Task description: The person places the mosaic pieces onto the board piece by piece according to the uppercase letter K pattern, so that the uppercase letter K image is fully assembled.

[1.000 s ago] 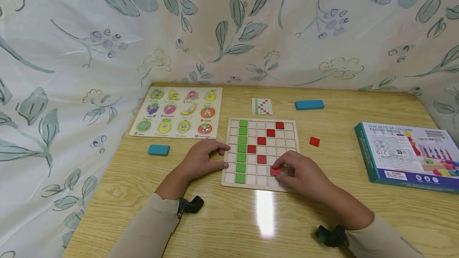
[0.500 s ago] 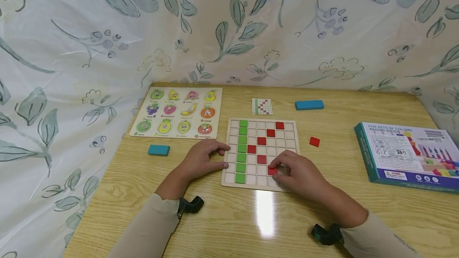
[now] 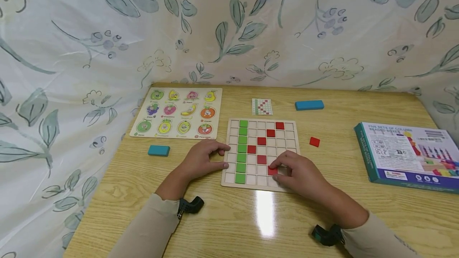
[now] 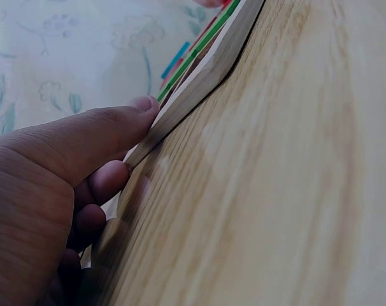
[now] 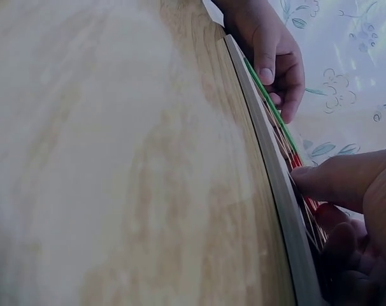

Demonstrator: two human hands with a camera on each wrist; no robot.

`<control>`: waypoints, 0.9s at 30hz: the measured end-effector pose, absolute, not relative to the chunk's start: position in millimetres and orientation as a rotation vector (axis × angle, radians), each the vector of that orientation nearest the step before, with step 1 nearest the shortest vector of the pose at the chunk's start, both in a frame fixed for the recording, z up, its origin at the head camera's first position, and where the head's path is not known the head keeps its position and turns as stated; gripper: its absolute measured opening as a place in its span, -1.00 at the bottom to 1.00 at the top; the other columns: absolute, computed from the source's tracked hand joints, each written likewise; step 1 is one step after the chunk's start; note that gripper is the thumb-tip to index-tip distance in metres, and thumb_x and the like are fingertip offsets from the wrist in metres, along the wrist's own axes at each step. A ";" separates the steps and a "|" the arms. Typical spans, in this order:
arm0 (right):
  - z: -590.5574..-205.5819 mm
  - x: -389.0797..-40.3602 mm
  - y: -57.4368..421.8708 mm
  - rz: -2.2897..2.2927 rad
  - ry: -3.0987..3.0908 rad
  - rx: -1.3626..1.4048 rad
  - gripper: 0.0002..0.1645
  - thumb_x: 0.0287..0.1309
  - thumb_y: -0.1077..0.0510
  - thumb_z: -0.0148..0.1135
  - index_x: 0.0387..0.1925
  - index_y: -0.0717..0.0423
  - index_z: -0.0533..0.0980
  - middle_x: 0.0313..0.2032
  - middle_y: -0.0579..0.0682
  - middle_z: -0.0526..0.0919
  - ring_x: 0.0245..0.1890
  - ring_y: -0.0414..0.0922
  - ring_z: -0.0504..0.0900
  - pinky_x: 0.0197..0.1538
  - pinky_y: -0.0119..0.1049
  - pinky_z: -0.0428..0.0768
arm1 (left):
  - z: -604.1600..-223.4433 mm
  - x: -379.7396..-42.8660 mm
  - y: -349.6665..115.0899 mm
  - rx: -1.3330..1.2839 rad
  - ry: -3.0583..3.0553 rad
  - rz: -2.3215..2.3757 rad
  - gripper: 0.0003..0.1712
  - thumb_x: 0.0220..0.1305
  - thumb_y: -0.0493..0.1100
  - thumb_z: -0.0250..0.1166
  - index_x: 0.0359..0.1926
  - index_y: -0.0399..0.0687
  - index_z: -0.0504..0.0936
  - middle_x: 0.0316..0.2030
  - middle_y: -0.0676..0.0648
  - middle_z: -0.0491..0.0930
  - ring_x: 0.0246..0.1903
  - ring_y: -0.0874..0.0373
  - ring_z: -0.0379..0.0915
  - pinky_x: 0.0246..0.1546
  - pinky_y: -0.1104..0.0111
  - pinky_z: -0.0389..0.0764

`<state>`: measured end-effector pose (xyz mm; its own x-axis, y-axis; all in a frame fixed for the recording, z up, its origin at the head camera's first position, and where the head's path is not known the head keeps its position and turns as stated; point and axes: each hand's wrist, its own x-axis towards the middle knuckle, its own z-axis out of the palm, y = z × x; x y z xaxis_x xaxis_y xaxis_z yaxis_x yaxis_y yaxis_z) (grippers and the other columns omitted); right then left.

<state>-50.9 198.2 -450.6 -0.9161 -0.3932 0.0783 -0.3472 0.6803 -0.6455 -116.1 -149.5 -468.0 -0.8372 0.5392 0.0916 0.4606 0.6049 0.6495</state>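
Note:
A wooden grid board [image 3: 261, 186] lies flat on the table, with a column of green square tiles [image 3: 242, 140] and several red tiles [image 3: 261, 141] in its cells. My right hand [image 3: 305, 176] pinches one red square tile [image 3: 271, 171] between thumb and index finger, over a cell near the board's lower right. In the right wrist view the thumb [image 5: 336, 175] is low over the board. At the board's left edge, my left hand [image 3: 201, 160] rests with thumb and index finger apart, their tips touching the rim. The left wrist view shows that thumb [image 4: 110, 131] against the edge.
A loose red tile [image 3: 314, 141] lies right of the board. Behind stand a small pattern card [image 3: 262, 106] and a blue block [image 3: 309, 105]. At left are a fruit picture board [image 3: 175, 112] and another blue block [image 3: 159, 150]. A flat box [image 3: 408, 154] lies at right.
My right hand has moved slightly left with the red tile, bringing it over its present cell; it then stays there. The left hand has not moved.

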 end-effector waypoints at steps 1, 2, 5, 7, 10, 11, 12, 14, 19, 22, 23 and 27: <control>-450.2 -51.0 198.6 -1.075 2.809 -0.613 -0.67 0.16 0.18 0.63 -0.09 -0.23 0.75 -0.09 -0.28 0.66 -0.21 -0.21 0.55 -0.15 -0.29 0.53 | -468.0 -116.0 -149.5 0.849 2.711 1.047 -0.47 0.21 0.04 0.64 0.18 0.09 0.75 -0.20 0.22 0.58 -0.08 0.19 0.46 0.13 0.14 0.49; -450.1 -51.2 199.4 -1.092 2.798 -0.600 -0.66 0.16 0.19 0.63 -0.08 -0.23 0.75 -0.10 -0.28 0.65 -0.25 -0.21 0.54 -0.19 -0.30 0.53 | -468.0 -115.9 -149.5 0.849 2.711 1.046 -0.47 0.21 0.04 0.63 0.18 0.09 0.75 -0.19 0.22 0.58 -0.08 0.19 0.46 0.13 0.14 0.49; -449.2 -52.4 202.6 -1.140 2.774 -0.561 -0.66 0.18 0.19 0.61 -0.04 -0.21 0.74 -0.21 -0.26 0.62 -0.39 -0.20 0.48 -0.33 -0.33 0.48 | -468.4 -115.8 -149.3 0.851 2.715 1.038 -0.47 0.22 0.05 0.63 0.18 0.10 0.75 -0.19 0.22 0.58 -0.08 0.19 0.46 0.13 0.14 0.48; -448.7 -53.5 205.9 -1.166 2.766 -0.537 -0.65 0.21 0.19 0.59 -0.01 -0.18 0.74 -0.24 -0.23 0.59 -0.44 -0.18 0.46 -0.37 -0.33 0.47 | -468.9 -115.9 -149.3 0.851 2.716 1.038 -0.47 0.22 0.06 0.63 0.18 0.10 0.75 -0.19 0.22 0.58 -0.07 0.19 0.46 0.14 0.14 0.48; -448.6 -56.0 212.3 -1.186 2.783 -0.503 -0.64 0.23 0.19 0.57 0.04 -0.14 0.73 -0.21 -0.20 0.61 -0.43 -0.17 0.47 -0.36 -0.33 0.47 | -469.7 -116.0 -149.4 0.856 2.716 1.044 -0.47 0.21 0.05 0.63 0.18 0.10 0.75 -0.19 0.22 0.58 -0.07 0.19 0.45 0.13 0.14 0.48; -448.6 -56.9 214.8 -1.193 2.794 -0.490 -0.63 0.23 0.19 0.57 0.05 -0.12 0.72 -0.19 -0.19 0.62 -0.42 -0.16 0.46 -0.36 -0.33 0.47 | -469.9 -116.1 -149.5 0.857 2.716 1.047 -0.47 0.21 0.05 0.63 0.18 0.10 0.75 -0.19 0.23 0.57 -0.08 0.19 0.45 0.13 0.14 0.48; -448.7 -58.1 217.6 -1.195 2.810 -0.476 -0.62 0.24 0.19 0.58 0.06 -0.10 0.72 -0.20 -0.17 0.61 -0.41 -0.16 0.46 -0.35 -0.33 0.46 | -469.9 -116.1 -149.6 0.858 2.716 1.049 -0.47 0.21 0.05 0.63 0.17 0.10 0.75 -0.19 0.23 0.57 -0.08 0.19 0.45 0.13 0.14 0.48; -448.1 -60.3 223.3 -1.208 2.832 -0.439 -0.61 0.24 0.18 0.58 0.09 -0.07 0.71 -0.25 -0.13 0.59 -0.42 -0.15 0.44 -0.36 -0.33 0.44 | -470.0 -116.0 -149.7 0.859 2.717 1.050 -0.48 0.21 0.05 0.63 0.17 0.10 0.75 -0.20 0.23 0.57 -0.08 0.19 0.45 0.12 0.14 0.48; -443.4 -64.5 238.3 -1.221 2.846 -0.315 -0.59 0.29 0.13 0.55 0.14 0.00 0.69 -0.32 -0.04 0.55 -0.48 -0.12 0.45 -0.44 -0.33 0.42 | -469.9 -116.0 -149.8 0.863 2.717 1.048 -0.48 0.22 0.05 0.63 0.17 0.10 0.75 -0.20 0.23 0.57 -0.08 0.19 0.45 0.13 0.14 0.48; -441.8 -68.4 247.7 -1.181 2.876 -0.270 -0.58 0.33 0.10 0.52 0.18 0.05 0.67 -0.14 0.04 0.63 -0.43 -0.11 0.49 -0.42 -0.33 0.47 | -469.9 -116.2 -149.7 0.863 2.718 1.047 -0.48 0.21 0.05 0.63 0.17 0.10 0.75 -0.20 0.23 0.57 -0.08 0.20 0.45 0.12 0.14 0.48; -441.5 -69.8 250.9 -1.164 2.890 -0.256 -0.57 0.34 0.10 0.50 0.19 0.06 0.67 -0.07 0.06 0.64 -0.39 -0.10 0.50 -0.39 -0.33 0.49 | -470.1 -116.3 -149.7 0.862 2.719 1.046 -0.48 0.21 0.05 0.63 0.17 0.11 0.75 -0.20 0.24 0.57 -0.08 0.20 0.45 0.12 0.14 0.48; -442.4 -75.8 265.4 -1.102 2.946 -0.214 -0.53 0.38 0.07 0.47 0.25 0.11 0.64 0.09 0.13 0.61 -0.31 -0.07 0.52 -0.34 -0.32 0.52 | -470.5 -116.5 -149.9 0.862 2.718 1.047 -0.48 0.22 0.06 0.63 0.17 0.11 0.75 -0.20 0.24 0.57 -0.08 0.21 0.45 0.12 0.15 0.48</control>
